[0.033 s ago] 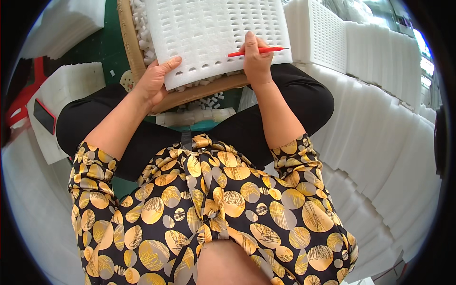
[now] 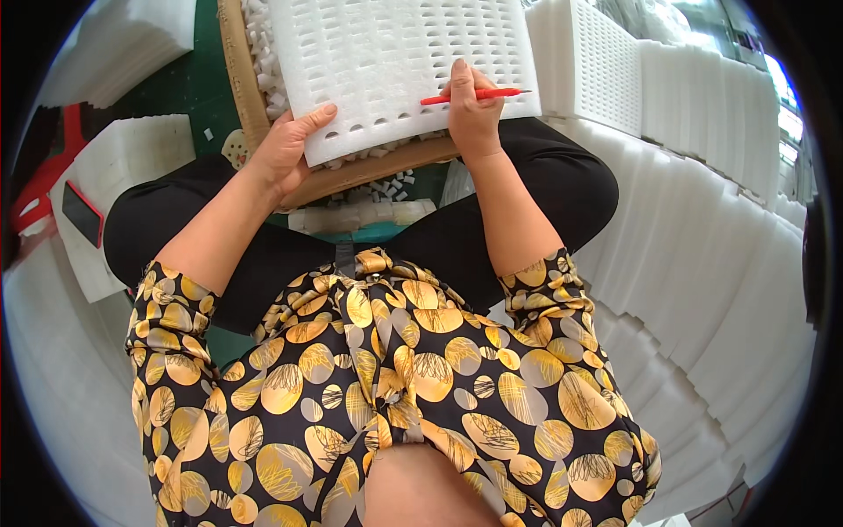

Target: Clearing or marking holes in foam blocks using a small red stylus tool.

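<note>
A white foam sheet (image 2: pixel 369 61) with rows of oval holes lies tilted over a cardboard box at the top of the view. My left hand (image 2: pixel 285 149) grips its near left corner, thumb on top and fingers hidden underneath. Over the sheet's right part is my right hand (image 2: pixel 475 114), closed around a slim red pen-like tool (image 2: pixel 435 100). The tool lies crosswise in the fist, its thin dark tip pointing right. My right thumb reaches up toward the holes; whether it touches the foam, I cannot tell. Many holes at the middle left look filled with white foam.
Small white foam bits fill the cardboard box (image 2: pixel 391 164), and several more lie on the green floor (image 2: pixel 426 183). Stacked foam sheets (image 2: pixel 694 255) crowd the right side. At left, a red-edged phone (image 2: pixel 82 214) rests on a foam block (image 2: pixel 145 145). My crossed legs flank the box.
My right hand and the red tool have shifted very slightly left. The left hand and the foam sheet look the same.
</note>
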Motion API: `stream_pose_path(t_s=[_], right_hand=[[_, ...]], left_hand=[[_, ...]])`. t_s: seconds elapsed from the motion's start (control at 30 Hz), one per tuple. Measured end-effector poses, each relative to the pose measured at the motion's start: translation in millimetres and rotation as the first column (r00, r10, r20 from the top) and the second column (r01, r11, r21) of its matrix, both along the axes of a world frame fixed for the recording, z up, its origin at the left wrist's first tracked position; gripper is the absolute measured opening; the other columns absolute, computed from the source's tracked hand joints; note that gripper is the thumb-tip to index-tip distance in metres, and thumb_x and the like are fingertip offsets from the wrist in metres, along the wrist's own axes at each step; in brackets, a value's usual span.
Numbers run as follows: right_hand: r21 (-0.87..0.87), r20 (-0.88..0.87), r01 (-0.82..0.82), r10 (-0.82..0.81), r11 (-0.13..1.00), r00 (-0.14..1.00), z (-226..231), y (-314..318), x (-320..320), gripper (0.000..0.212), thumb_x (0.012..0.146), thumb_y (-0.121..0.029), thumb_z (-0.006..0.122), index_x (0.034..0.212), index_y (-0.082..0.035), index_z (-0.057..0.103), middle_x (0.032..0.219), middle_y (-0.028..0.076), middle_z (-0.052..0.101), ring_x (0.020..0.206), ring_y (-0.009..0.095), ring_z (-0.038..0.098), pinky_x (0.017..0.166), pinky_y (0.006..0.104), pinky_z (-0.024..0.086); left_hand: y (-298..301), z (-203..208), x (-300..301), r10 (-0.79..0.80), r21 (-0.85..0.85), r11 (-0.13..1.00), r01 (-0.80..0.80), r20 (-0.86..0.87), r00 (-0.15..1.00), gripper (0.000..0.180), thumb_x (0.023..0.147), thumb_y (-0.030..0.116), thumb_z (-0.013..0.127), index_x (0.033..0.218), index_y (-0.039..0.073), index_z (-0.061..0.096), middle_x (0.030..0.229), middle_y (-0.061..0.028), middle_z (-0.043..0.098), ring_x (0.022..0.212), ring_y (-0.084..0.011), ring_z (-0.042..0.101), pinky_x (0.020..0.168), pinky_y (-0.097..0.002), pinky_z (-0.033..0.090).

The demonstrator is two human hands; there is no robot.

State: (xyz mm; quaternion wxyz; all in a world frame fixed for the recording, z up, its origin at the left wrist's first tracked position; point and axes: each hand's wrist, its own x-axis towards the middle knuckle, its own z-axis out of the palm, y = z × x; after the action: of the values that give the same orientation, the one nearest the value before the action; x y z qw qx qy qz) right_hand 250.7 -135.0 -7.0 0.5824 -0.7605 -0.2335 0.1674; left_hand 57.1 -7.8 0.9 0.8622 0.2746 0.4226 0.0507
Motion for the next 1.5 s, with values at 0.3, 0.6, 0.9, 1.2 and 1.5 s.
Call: stream_pose_path(t_s=[0.3,0.6,0.9,1.2,1.5], right_hand=[[0.022,-0.095,-0.088,0.090,0.996,0.991,-4.4,6.0,-12.9,0.037,0.093,-0.014,0.051,0.057,-0.005,0.051,0.054,-0.001,0.047,0.051,0.009,0.037,0.053,0.0244,0.037],[-0.067,0.249,-0.293,0.301,0.954,0.921,-9.9,12.6,-22.8,0.036,0.093,-0.016,0.052,0.059,-0.006,0.052,0.054,-0.001,0.048,0.051,0.010,0.039,0.049,0.0233,0.035],[-0.176,0.422,-0.325,0.370,0.929,0.828,3.4,23.5,-35.0,0.036,0.091,-0.013,0.053,0.056,-0.006,0.048,0.053,-0.001,0.049,0.047,0.010,0.038,0.047,0.0241,0.035],[-0.025,0.262,-0.332,0.326,0.943,0.908,15.6,29.1,-47.3,0.037,0.092,-0.017,0.052,0.058,-0.005,0.049,0.054,0.000,0.047,0.050,0.009,0.038,0.049,0.0232,0.034],[0.207,-0.172,-0.343,0.379,0.916,0.909,20.7,26.9,-50.4,0.030,0.088,-0.016,0.056,0.059,-0.009,0.053,0.055,-0.001,0.052,0.047,0.013,0.042,0.050,0.0252,0.036]], left_hand=[[2.3,3.3,-4.1,0.013,0.045,0.999,-0.010,-0.059,0.998,0.038,0.086,0.008,0.062,0.118,-0.007,0.048,0.104,-0.0204,0.063,0.086,-0.0263,0.067,0.071,-0.0308,0.059],[0.5,2.8,-0.4,-0.007,0.043,0.999,0.010,-0.059,0.998,0.037,0.086,0.007,0.063,0.117,-0.007,0.049,0.103,-0.0196,0.064,0.085,-0.0256,0.067,0.070,-0.0300,0.059],[-7.1,6.3,2.8,0.036,0.015,0.999,-0.036,-0.030,0.999,0.034,0.086,0.008,0.064,0.114,-0.007,0.050,0.101,-0.0184,0.064,0.085,-0.0250,0.067,0.070,-0.0298,0.059],[-8.3,4.8,4.9,0.029,0.017,0.999,-0.029,0.032,0.999,0.038,0.089,0.018,0.064,0.114,-0.005,0.047,0.100,-0.0166,0.063,0.084,-0.0221,0.066,0.071,-0.0283,0.058],[-9.5,8.3,6.4,0.035,0.028,0.999,-0.036,0.045,0.998,0.043,0.091,0.027,0.062,0.115,-0.004,0.046,0.098,-0.0140,0.062,0.082,-0.0194,0.065,0.069,-0.0267,0.056]])
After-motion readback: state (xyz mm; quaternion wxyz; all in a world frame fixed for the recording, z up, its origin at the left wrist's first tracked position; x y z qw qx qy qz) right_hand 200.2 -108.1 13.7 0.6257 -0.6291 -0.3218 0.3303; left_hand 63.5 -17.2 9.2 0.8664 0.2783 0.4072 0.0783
